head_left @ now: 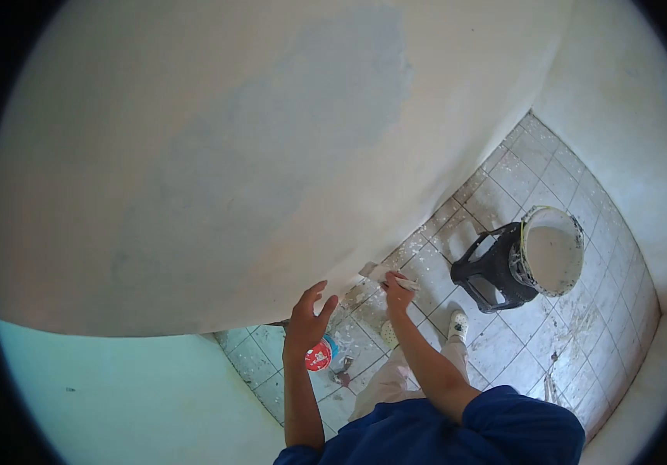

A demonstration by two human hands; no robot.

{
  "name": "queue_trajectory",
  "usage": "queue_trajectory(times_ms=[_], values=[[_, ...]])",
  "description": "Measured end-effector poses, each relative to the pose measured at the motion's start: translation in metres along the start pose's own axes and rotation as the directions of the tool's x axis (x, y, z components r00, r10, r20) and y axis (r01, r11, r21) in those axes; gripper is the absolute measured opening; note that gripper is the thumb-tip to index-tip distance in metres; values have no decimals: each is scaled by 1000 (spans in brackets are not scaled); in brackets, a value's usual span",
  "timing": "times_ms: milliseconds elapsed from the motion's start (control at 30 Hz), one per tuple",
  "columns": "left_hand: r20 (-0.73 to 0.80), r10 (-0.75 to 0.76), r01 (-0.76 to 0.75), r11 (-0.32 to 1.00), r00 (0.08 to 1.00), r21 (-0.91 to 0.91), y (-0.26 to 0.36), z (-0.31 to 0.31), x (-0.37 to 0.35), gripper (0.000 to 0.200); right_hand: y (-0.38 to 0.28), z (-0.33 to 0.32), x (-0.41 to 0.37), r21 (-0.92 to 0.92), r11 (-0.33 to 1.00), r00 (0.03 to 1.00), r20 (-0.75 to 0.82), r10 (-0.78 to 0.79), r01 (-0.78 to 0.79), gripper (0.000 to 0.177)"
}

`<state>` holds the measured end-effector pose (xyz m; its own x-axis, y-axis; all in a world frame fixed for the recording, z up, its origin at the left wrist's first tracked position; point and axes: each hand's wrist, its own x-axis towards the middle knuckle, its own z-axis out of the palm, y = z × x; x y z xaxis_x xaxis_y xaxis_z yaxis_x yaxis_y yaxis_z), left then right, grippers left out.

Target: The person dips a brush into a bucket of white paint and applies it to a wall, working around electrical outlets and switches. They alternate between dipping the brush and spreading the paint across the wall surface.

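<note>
My right hand grips the handle of a putty knife, its wide blade pointing left toward the foot of the wall. Fingers spread, my left hand is raised beside the wall and holds nothing. A large grey, damp-looking patch runs diagonally across the pale wall above both hands. Below the left hand, a round red-topped container sits on the floor, partly covered by my wrist.
A bucket of pale putty or paint stands on a black plastic stool at right. White flecks and smears dot the tiled floor. More walls meet the floor at the right and lower left.
</note>
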<state>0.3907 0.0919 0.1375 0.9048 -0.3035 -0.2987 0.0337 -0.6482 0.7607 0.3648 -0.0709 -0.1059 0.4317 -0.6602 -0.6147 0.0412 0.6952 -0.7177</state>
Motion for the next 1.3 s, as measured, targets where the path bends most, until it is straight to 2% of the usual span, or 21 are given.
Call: queue_trajectory(times_ms=[100, 233, 300, 367, 433, 500, 533, 567, 633, 733, 867, 1033, 1133, 1233, 1300], values=[[49, 3, -2, 999, 999, -38, -2, 30, 0, 52, -49, -60, 9, -57, 998, 999, 50, 14, -11, 24], [242, 21, -6, 998, 970, -63, -9, 104, 11, 51, -156, -148, 16, -153, 971, 981, 79, -176, 186, 25], [376, 45, -1, 993, 926, -118, 1, 154, 19, 49, -227, -185, 12, -264, 892, 930, 84, -357, 367, 19], [475, 101, -25, 986, 874, -163, 16, 208, 33, 49, -289, -226, 20, -415, 810, 891, 5, -453, 414, 19], [557, 139, -53, 985, 819, -167, 35, 267, 44, 49, -344, -255, 27, -459, 749, 842, -2, -539, 478, 19], [588, 178, -83, 979, 789, -184, 61, 321, 53, 51, -377, -290, 58, -621, 642, 822, 7, -569, 449, 17], [570, 252, -169, 966, 782, -195, 72, 348, 59, 54, -386, -303, 78, -609, 652, 829, 16, -559, 452, 14], [549, 323, -253, 946, 771, -200, 83, 375, 64, 57, -392, -315, 102, -663, 600, 832, 64, -551, 448, 14], [527, 393, -325, 920, 754, -221, 105, 424, 68, 66, -395, -336, 147, -748, 489, 842, 169, -513, 448, 15], [445, 489, -491, 863, 750, -119, 122, 490, 68, 72, -388, -349, 202, -849, 331, 869, 257, -424, 412, 17], [400, 449, -458, 885, 799, -79, 130, 537, 60, 77, -371, -366, 256, -857, 251, 879, 377, -292, 450, 16], [331, 441, -456, 889, 834, -35, 137, 552, 50, 77, -360, -373, 282, -859, 191, 873, 435, -221, 476, 16], [309, 439, -455, 890, 844, -23, 137, 555, 48, 77, -359, -380, 288, -847, 329, 904, 348, -250, 417, 16], [294, 441, -453, 891, 848, -27, 136, 555, 49, 77, -385, -377, 264, -731, 636, 967, 144, -209, 246, 13], [294, 438, -445, 894, 850, -44, 136, 552, 48, 78, -390, -384, 258, -629, 745, 975, 118, -190, 222, 16]])
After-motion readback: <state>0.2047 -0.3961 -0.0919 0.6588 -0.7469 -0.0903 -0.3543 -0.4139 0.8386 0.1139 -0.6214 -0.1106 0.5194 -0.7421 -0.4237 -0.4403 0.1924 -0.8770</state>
